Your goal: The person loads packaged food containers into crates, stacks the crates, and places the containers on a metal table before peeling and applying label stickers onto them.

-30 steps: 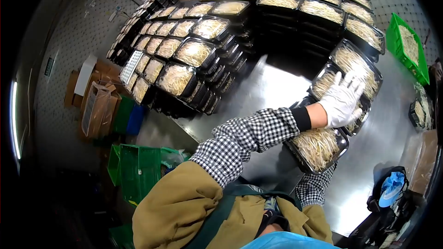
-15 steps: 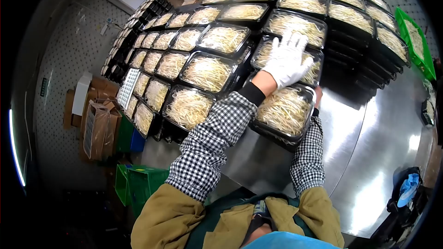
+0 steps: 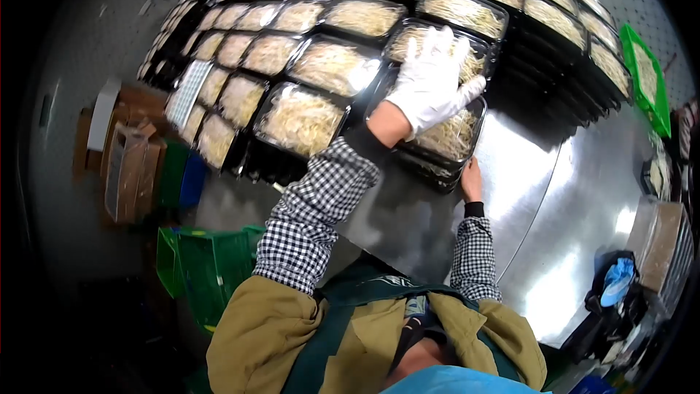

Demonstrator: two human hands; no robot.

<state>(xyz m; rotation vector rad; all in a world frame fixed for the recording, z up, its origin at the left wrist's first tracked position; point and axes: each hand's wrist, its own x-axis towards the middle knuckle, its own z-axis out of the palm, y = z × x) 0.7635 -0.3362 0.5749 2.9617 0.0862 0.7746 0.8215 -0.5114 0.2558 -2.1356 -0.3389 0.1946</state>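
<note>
Near the middle stands a short stack of black trays of bean sprouts [image 3: 452, 142] under clear covers. My left hand [image 3: 434, 84], in a white glove, lies with spread fingers over the top of this stack and the sprout tray [image 3: 408, 42] just behind it. At the stack's near right corner, my bare right hand [image 3: 472, 181] touches its side with fingers pointing up; some of them are hidden. Left of the stack sits another covered sprout tray [image 3: 302, 120].
Rows of stacked sprout trays [image 3: 364, 14] fill the table's far side. Bare metal tabletop [image 3: 525, 197] shows at right. A green crate [image 3: 645, 80] stands far right, a cardboard box [image 3: 656, 244] nearer. Green crates [image 3: 208, 270] and cartons [image 3: 131, 168] lie beyond the left edge.
The view has shifted, so the trays appear higher. My left hand has slid nearer and left over the trays. My right hand has come round from the stack's right side to its near corner.
</note>
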